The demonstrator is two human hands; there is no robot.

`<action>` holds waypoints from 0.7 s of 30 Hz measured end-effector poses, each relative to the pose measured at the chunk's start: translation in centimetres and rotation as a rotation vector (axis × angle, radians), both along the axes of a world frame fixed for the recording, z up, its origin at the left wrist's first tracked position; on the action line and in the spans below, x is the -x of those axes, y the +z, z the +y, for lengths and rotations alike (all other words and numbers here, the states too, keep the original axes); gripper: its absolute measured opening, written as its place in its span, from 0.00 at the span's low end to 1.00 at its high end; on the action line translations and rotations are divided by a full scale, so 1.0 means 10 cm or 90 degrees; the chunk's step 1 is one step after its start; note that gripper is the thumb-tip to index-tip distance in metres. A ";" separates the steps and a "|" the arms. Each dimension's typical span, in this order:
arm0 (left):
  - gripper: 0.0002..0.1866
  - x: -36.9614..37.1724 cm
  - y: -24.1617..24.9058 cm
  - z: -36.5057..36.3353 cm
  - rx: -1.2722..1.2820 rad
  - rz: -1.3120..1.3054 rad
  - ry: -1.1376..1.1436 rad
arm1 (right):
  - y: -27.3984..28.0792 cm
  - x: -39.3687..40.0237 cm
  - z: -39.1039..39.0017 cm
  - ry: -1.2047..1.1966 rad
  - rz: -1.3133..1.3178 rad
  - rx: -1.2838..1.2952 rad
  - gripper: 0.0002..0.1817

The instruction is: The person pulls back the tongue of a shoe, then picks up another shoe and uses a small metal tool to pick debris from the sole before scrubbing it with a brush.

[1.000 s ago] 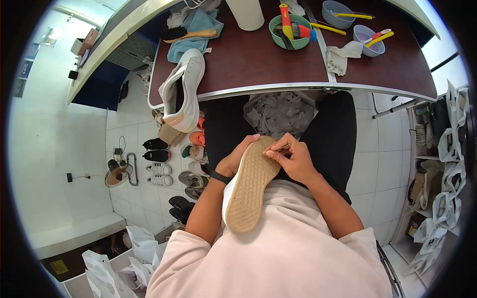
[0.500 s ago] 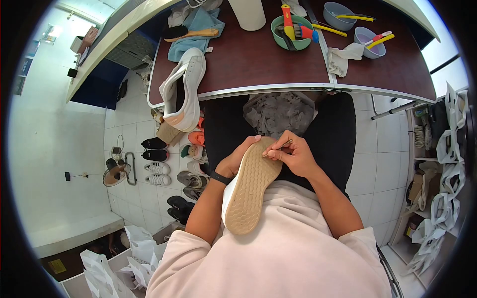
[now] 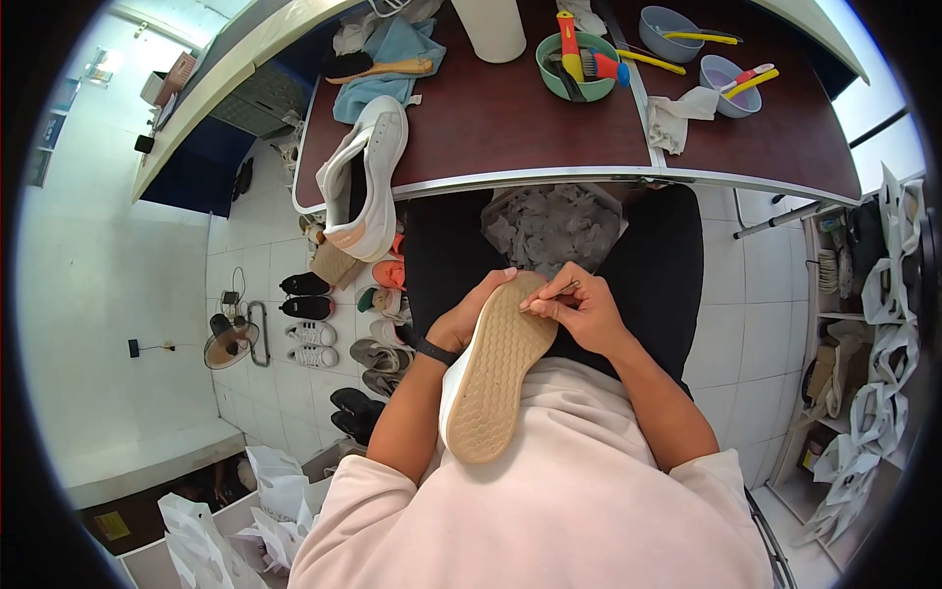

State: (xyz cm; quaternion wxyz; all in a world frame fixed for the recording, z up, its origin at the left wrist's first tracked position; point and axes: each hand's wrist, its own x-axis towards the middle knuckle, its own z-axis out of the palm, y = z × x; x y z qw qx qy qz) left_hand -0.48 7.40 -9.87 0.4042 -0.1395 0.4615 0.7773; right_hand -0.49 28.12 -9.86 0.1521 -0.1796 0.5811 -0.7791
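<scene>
A white sneaker (image 3: 496, 378) lies sole up against my shirt, its tan patterned sole facing me. My left hand (image 3: 473, 312) is wrapped round its left side near the far end, thumb at the sole's edge. In my right hand (image 3: 581, 309) a thin metal pick-like tool (image 3: 567, 289) is pinched, with its lower end at the far part of the sole. The tool's exact kind is too small to tell. Another white sneaker (image 3: 365, 182) with a peach heel rests on the table's left front edge, partly overhanging.
The dark red table (image 3: 471, 128) holds a green bowl (image 3: 549, 83) of brushes, two smaller bowls (image 3: 671, 37) with yellow-handled tools, a white cloth (image 3: 679, 116), and a wooden brush (image 3: 378, 69) on a blue cloth. A bin of grey crumpled material (image 3: 551, 226) sits below. Shoes (image 3: 308, 307) line the floor.
My right fingers and the thin tool have shifted very slightly at the sole. The sneaker and my left hand stay nearly in place.
</scene>
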 end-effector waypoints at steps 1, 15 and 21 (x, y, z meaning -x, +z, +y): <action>0.32 0.00 0.01 -0.01 0.008 -0.012 -0.002 | 0.01 0.01 -0.01 0.001 0.008 -0.009 0.08; 0.31 -0.02 0.09 0.04 0.028 -0.032 0.015 | 0.02 -0.01 0.00 -0.008 -0.001 -0.038 0.08; 0.31 -0.02 -0.04 -0.03 0.021 -0.040 0.002 | 0.01 -0.03 -0.04 -0.027 -0.072 0.027 0.09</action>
